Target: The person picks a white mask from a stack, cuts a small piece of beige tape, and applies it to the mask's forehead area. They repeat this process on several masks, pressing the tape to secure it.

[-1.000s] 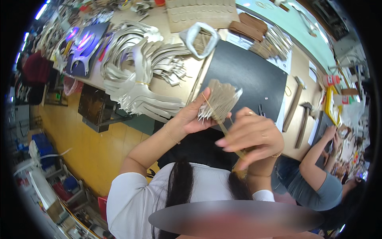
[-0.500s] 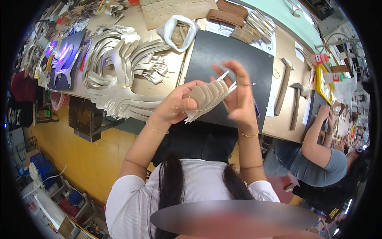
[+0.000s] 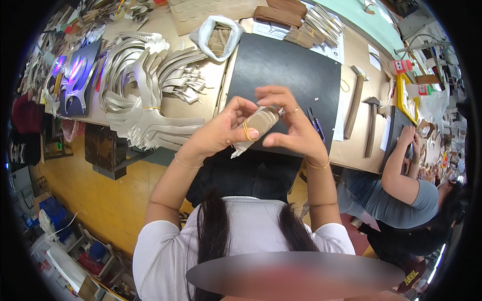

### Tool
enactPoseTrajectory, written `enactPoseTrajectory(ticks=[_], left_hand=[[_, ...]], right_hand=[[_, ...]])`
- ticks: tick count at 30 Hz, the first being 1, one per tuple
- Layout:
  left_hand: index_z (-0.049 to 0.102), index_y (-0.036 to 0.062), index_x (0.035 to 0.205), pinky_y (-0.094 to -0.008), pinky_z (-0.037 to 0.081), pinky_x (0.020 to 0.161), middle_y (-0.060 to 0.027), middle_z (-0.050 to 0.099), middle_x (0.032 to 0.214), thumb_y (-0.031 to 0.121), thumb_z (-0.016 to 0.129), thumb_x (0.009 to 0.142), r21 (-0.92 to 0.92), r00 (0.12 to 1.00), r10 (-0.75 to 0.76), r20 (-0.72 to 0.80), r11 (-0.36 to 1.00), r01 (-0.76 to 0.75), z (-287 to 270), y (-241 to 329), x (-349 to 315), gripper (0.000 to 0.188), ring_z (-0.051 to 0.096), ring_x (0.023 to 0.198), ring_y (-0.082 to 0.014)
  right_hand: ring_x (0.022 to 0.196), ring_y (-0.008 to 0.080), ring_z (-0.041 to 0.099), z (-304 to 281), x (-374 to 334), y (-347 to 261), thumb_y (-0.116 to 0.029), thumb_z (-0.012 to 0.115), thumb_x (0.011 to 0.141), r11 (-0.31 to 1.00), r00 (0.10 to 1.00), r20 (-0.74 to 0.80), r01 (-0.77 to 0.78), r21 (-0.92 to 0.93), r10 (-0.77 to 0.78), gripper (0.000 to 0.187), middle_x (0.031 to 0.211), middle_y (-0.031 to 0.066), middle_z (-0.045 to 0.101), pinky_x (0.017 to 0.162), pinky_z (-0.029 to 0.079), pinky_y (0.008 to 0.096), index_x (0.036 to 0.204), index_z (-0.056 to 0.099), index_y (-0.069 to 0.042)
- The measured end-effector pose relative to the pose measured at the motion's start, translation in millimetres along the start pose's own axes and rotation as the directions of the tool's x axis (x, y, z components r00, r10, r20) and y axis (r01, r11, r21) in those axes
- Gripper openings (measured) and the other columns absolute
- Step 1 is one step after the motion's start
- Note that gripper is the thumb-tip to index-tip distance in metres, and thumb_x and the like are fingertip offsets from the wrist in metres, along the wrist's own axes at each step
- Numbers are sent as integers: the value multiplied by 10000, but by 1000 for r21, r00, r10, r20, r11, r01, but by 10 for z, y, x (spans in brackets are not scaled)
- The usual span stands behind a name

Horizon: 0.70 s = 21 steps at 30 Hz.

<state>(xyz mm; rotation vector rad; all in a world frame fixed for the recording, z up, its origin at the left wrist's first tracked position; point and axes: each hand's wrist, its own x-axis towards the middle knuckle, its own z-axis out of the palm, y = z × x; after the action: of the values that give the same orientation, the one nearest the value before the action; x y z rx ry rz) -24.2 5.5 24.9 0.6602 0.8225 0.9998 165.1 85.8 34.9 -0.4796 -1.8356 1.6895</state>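
My left hand (image 3: 221, 129) is closed around a stack of beige, round-ended leather-like pieces (image 3: 260, 122). A yellow rubber band (image 3: 246, 130) shows beside the left thumb, which presses on the stack. White strips or edges stick out at the stack's lower end. My right hand (image 3: 296, 125) curves around the far end of the stack. Its fingers reach over the top, and its thumb stands apart below. Whether the right fingertips touch the pieces is hard to tell. Both hands are above the near edge of a black mat (image 3: 286, 65).
Left lies a large heap of pale cut strips (image 3: 150, 90). A white bag of beige pieces (image 3: 218, 39) stands behind the mat. Purple-handled tool (image 3: 315, 123) rests on the mat; two hammers (image 3: 355, 103) lie right. A co-worker (image 3: 401, 185) sits at the far right.
The fanned pieces are now squared into a tighter stack. My right hand has moved left, its fingers curling over the stack's end. The rubber band now shows bunched by my left thumb.
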Motion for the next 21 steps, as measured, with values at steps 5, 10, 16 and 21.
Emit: enactPoseTrajectory(ticks=[5,10,16,21], left_hand=[[356,72,1256,-286,468,842,-65,483,1132,400,781,700,-40,993,-101,54,994,103,70,-90,24,773,514,1045,-147],[277,92,1354,-274,455,888,-103,424,1214,235,722,783,-218,981,-110,162,965,144,42,-89,55,738,497,1090,-174],[284,83,1384,-303,437,929,-110,405,1246,147,694,839,219,979,82,-185,975,-41,58,-78,157,684,492,1102,-191],[409,47,1328,-318,428,943,-103,465,1230,134,709,834,292,927,152,-342,955,-50,-159,111,18,584,489,1120,-194]], right_hand=[[1054,196,566,-112,-82,-28,-233,790,756,993,989,94,-114,-37,117,409,1158,84,551,902,462,328,1081,628,-44],[955,145,587,-245,-162,-143,-185,807,728,981,979,61,-194,-14,195,391,1021,52,587,789,501,278,1040,636,-22],[902,137,586,-722,-219,-82,-206,790,747,930,965,-254,-153,-334,68,389,975,41,621,752,476,284,1073,631,-64],[952,263,552,-1958,135,315,-119,775,718,408,669,-475,-270,-872,-572,369,995,106,588,879,432,367,1040,614,-39]])
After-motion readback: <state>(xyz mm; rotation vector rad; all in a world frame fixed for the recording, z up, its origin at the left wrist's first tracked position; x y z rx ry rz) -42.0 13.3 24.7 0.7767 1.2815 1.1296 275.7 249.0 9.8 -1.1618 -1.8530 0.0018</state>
